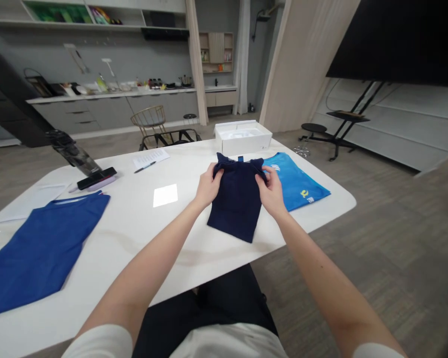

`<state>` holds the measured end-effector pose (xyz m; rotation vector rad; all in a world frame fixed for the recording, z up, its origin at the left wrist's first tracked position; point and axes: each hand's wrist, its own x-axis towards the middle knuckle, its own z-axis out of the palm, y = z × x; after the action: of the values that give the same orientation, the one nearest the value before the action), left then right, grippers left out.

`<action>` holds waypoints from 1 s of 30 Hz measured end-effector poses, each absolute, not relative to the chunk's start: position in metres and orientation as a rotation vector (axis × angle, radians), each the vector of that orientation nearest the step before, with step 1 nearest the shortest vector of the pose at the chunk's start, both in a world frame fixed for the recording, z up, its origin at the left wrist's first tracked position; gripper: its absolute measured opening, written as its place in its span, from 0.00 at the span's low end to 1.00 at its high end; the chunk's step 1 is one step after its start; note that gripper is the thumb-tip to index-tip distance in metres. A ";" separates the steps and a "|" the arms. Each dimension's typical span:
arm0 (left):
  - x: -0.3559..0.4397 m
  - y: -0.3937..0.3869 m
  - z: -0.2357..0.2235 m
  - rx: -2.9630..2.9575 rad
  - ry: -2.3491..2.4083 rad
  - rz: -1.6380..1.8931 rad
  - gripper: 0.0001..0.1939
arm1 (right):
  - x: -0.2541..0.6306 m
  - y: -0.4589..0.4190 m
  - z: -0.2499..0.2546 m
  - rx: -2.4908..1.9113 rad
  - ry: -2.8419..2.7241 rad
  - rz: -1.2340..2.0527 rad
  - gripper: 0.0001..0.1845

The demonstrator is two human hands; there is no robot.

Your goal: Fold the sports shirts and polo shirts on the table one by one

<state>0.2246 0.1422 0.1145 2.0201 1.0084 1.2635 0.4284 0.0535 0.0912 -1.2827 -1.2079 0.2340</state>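
Dark navy shorts (236,204), seemingly folded, hang from both hands in front of me, over the white table. My left hand (209,185) is closed on the left end of their gathered top edge, thumb on the near side. At the other end of that edge, my right hand (271,189) pinches the cloth the same way. A small blue tag shows at the middle of the top. Just right of the shorts, partly behind my right hand, lies a folded bright blue shirt (298,181) with a yellow and white print.
The white table (134,238) bears a royal blue garment (41,248) at left, papers with a pen (145,167), and an open white box (242,136) at the back. A vacuum cleaner head (97,178) rests at the left edge. Chairs stand beyond.
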 end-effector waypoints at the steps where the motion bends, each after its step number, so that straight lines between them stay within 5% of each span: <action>1: 0.241 0.136 0.120 2.027 0.981 1.250 0.11 | 0.443 0.043 0.099 -1.300 -1.207 0.172 0.18; 11: 0.414 0.104 0.136 1.778 0.591 1.336 0.14 | 0.608 -0.002 0.166 -1.468 -1.331 -0.288 0.20; 21: 0.496 0.101 0.027 1.280 1.002 0.804 0.21 | 0.681 0.034 0.081 -1.983 -1.435 0.084 0.19; 30: 0.505 0.157 0.070 1.330 0.884 1.111 0.22 | 0.711 0.110 0.150 -1.689 -1.631 -0.121 0.19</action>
<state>0.5048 0.1569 0.0698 1.3298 0.8842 1.1106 0.7112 0.1101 0.1502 -1.6890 -1.6305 -0.1211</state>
